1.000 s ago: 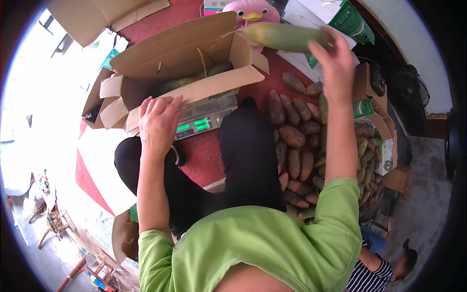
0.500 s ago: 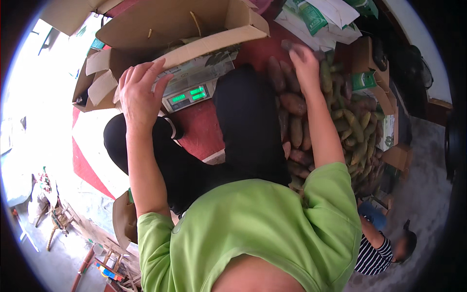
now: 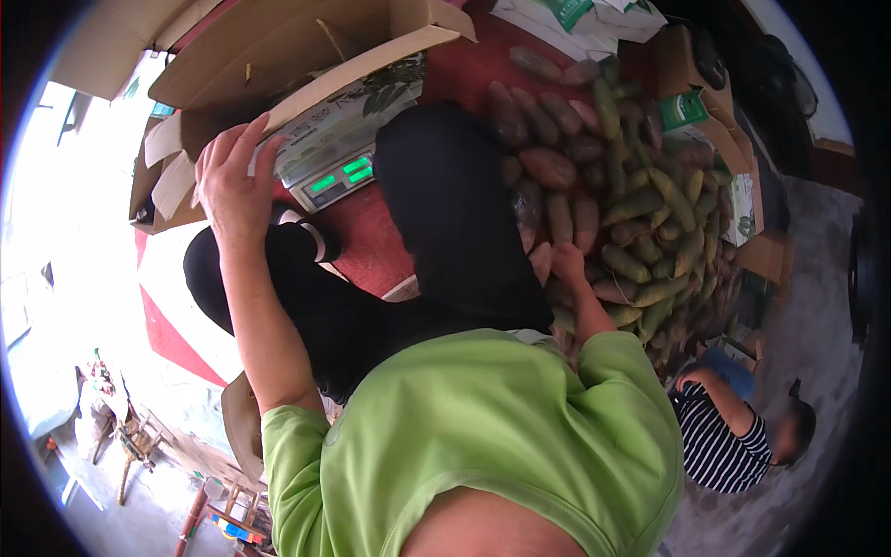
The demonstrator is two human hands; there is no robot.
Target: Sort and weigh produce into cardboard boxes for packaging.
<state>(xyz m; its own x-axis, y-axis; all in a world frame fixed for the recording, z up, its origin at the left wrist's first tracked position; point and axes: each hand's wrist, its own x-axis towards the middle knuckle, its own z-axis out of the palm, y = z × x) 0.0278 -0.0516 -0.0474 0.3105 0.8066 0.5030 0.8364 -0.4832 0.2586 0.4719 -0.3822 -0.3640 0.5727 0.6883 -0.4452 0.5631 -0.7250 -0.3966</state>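
My left hand (image 3: 232,186) rests at the near left corner of a large cardboard carton (image 3: 362,79), its fingers and thumb spread apart. The carton stands on a digital scale (image 3: 329,178) with green lit numbers. Low by my right thigh, my right hand (image 3: 568,263) reaches among a heap of long, thick root vegetables. Beside its fingertips lies a pinkish root (image 3: 541,264). The fingers are small and partly hidden, so their grip does not show. Several reddish-brown roots (image 3: 548,169) lie farther off, some shiny as if wrapped in film; greener roots (image 3: 673,204) fill the right side.
White bags with green labels (image 3: 594,28) lie at the far right. An opened carton (image 3: 715,111) borders the heap. My black-trousered legs (image 3: 455,204) are spread on the red surface. At the lower right is another person in a striped shirt (image 3: 719,436).
My right hand has drawn back from the far end of the heap to its near part. A shiny root now lies where it was. My left hand has stayed by the carton.
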